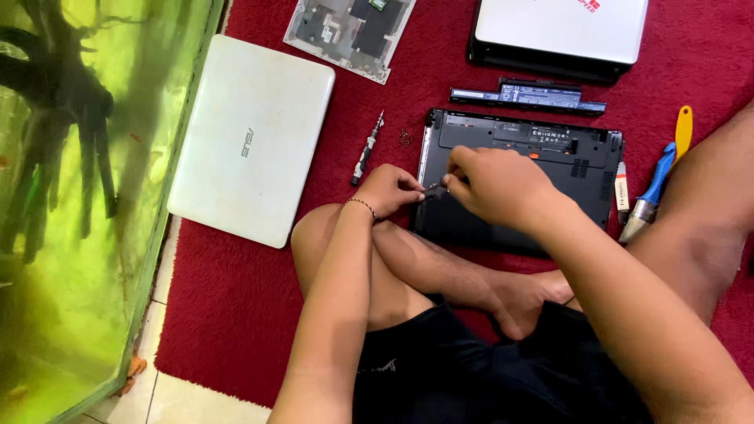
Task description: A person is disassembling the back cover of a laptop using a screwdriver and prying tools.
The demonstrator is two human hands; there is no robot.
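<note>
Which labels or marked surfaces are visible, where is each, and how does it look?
Battery: above the black laptop, long dark bar, pale blue-white label.
White laptop: left on the red carpet, closed, small grey logo.
Black laptop: under both hands, small white sticker in its bay.

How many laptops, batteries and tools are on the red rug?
Laptops: 3, the white closed laptop, the black upturned laptop under the left hand and right hand, and the white-lidded laptop at the top.
Batteries: 1, the long black battery.
Tools: 3, the small screwdriver, the blue-handled tool, the yellow pry tool.
Total: 7
</note>
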